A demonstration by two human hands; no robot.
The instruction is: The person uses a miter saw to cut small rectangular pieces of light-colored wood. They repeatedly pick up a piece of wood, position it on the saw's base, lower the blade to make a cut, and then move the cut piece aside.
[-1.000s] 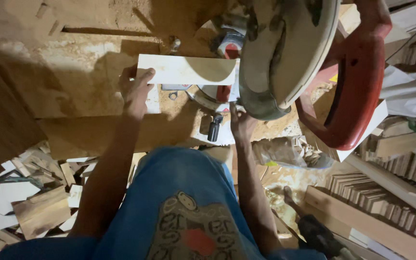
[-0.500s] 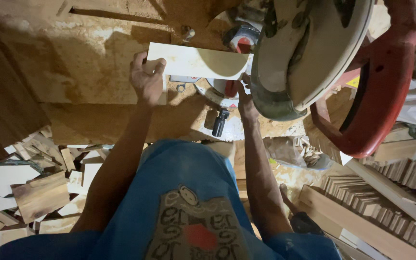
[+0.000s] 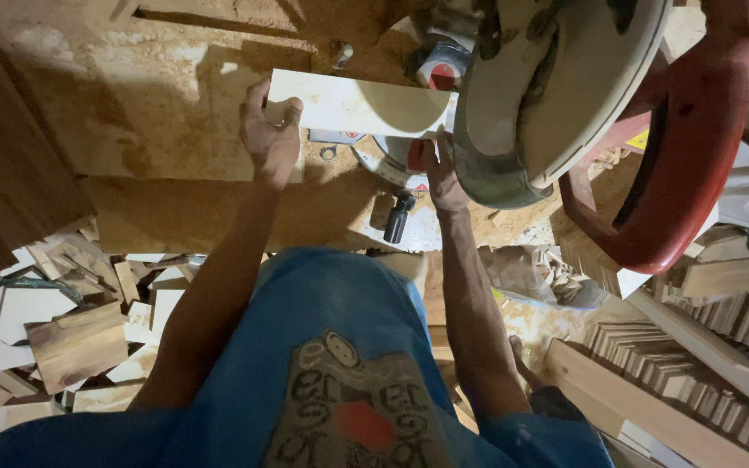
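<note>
One pale board (image 3: 348, 104) lies across the sawdust-covered bench (image 3: 158, 139), its right end hidden under the saw's blade guard (image 3: 548, 87). Two hands hold it: the left hand (image 3: 270, 139) grips the board's left end, thumb on top, and the right hand (image 3: 439, 173) presses fingers against its near edge beside the guard, its fingertips partly out of sight. One red saw handle (image 3: 678, 165) curves at right. Many wood offcuts (image 3: 75, 342) litter the floor, too jumbled to count.

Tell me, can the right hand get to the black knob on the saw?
Probably yes. The right hand rests on the pale board, and the black knob sits just below it on the saw base, with nothing between them.
</note>
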